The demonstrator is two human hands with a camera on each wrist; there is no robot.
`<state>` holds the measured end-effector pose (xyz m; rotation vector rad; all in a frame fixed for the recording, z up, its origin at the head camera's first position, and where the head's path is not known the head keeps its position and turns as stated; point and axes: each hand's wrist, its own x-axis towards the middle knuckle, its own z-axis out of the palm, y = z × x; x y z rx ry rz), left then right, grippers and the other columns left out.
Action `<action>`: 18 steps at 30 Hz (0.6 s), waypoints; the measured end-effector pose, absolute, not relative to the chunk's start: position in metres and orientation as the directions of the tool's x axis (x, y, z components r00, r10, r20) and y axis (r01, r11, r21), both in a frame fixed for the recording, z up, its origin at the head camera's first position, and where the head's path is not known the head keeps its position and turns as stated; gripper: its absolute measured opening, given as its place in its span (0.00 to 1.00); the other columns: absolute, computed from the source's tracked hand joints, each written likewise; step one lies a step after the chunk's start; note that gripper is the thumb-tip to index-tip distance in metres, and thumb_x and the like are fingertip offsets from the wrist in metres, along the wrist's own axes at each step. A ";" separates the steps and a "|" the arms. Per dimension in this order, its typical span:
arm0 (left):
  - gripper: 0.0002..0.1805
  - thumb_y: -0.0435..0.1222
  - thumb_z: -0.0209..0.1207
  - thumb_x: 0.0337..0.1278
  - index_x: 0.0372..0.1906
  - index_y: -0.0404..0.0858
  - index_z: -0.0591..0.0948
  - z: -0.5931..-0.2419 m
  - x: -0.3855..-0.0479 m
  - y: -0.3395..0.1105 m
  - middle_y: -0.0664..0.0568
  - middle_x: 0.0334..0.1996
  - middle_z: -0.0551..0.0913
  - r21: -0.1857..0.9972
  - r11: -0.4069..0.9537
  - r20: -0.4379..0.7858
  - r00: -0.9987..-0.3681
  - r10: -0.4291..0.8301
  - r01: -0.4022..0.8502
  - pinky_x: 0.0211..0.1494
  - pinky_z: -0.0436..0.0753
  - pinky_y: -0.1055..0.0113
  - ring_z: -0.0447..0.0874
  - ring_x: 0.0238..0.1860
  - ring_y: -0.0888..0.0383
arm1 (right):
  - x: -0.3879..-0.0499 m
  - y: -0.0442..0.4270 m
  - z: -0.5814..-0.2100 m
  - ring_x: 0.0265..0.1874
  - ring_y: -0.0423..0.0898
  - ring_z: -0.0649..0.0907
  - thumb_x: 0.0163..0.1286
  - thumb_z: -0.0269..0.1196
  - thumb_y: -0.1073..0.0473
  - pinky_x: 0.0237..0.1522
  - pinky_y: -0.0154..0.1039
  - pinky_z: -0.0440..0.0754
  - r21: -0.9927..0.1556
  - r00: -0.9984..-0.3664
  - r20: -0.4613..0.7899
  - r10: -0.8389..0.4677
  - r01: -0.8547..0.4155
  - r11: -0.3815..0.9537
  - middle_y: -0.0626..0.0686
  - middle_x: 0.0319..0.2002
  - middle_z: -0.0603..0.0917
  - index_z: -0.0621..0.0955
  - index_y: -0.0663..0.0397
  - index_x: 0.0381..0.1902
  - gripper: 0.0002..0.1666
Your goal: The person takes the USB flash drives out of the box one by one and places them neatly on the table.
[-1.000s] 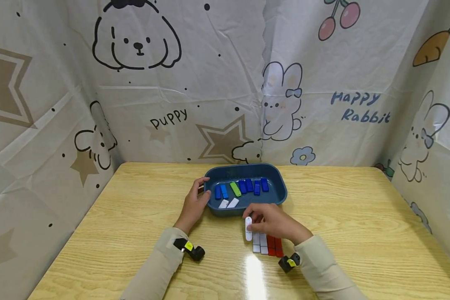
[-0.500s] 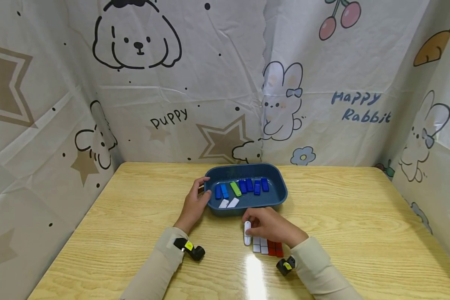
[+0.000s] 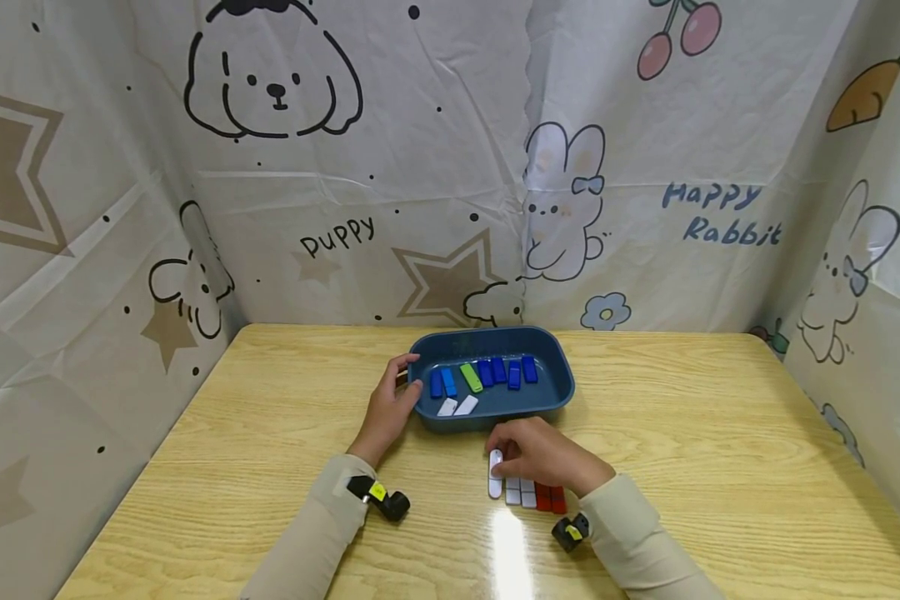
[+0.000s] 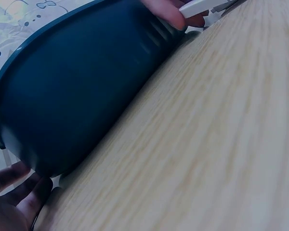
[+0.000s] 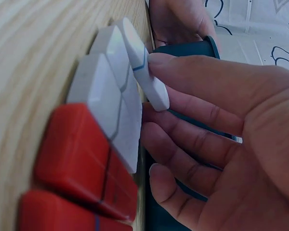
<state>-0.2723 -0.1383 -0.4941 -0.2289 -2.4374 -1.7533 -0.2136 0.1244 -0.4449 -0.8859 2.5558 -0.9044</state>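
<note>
My right hand (image 3: 543, 454) pinches a white USB flash drive (image 3: 495, 475) between thumb and fingers, in front of the dark blue tray. In the right wrist view this flash drive (image 5: 140, 65) leans at the end of the row, close beside the white flash drives (image 5: 98, 91). Red flash drives (image 3: 551, 498) lie at the row's right end, partly under the hand. My left hand (image 3: 387, 412) holds the left end of the tray (image 3: 457, 425), thumb and fingertips at its rim. The left wrist view shows fingers (image 4: 31, 195) against the tray's outer wall.
Inside the tray lie several blue flash drives (image 3: 498, 371), a green one (image 3: 471, 378) and two white ones (image 3: 466, 406). The wooden table (image 3: 682, 433) extends to both sides. A printed curtain (image 3: 435, 167) hangs behind the table.
My right hand has come a little toward me, lowering the white flash drive to the left end of the row. The left hand and the tray have stayed put.
</note>
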 end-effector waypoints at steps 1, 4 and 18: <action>0.21 0.37 0.52 0.68 0.64 0.53 0.69 -0.494 -0.272 -0.138 0.51 0.67 0.66 0.929 0.313 0.194 -0.980 0.046 0.199 0.67 0.68 0.52 0.68 0.65 0.46 | -0.214 0.125 -0.445 0.30 0.38 0.78 0.59 0.71 0.59 0.36 0.33 0.78 -0.646 -0.768 -0.066 -0.637 -0.453 0.614 0.41 0.32 0.82 0.84 0.52 0.42 0.13; 0.22 0.37 0.52 0.68 0.64 0.53 0.69 -0.494 -0.272 -0.138 0.51 0.67 0.65 0.928 0.312 0.197 -0.979 0.046 0.201 0.67 0.68 0.52 0.68 0.65 0.45 | -0.214 0.125 -0.446 0.30 0.38 0.78 0.58 0.71 0.59 0.35 0.33 0.78 -0.643 -0.766 -0.071 -0.639 -0.454 0.616 0.40 0.31 0.81 0.84 0.51 0.41 0.12; 0.22 0.35 0.53 0.67 0.65 0.47 0.69 -0.484 -0.266 -0.137 0.47 0.67 0.66 0.933 0.294 0.196 -0.979 0.065 0.206 0.66 0.69 0.52 0.68 0.64 0.43 | -0.216 0.125 -0.450 0.31 0.38 0.77 0.57 0.71 0.58 0.35 0.33 0.77 -0.607 -0.735 -0.047 -0.677 -0.517 0.604 0.42 0.33 0.81 0.85 0.48 0.39 0.10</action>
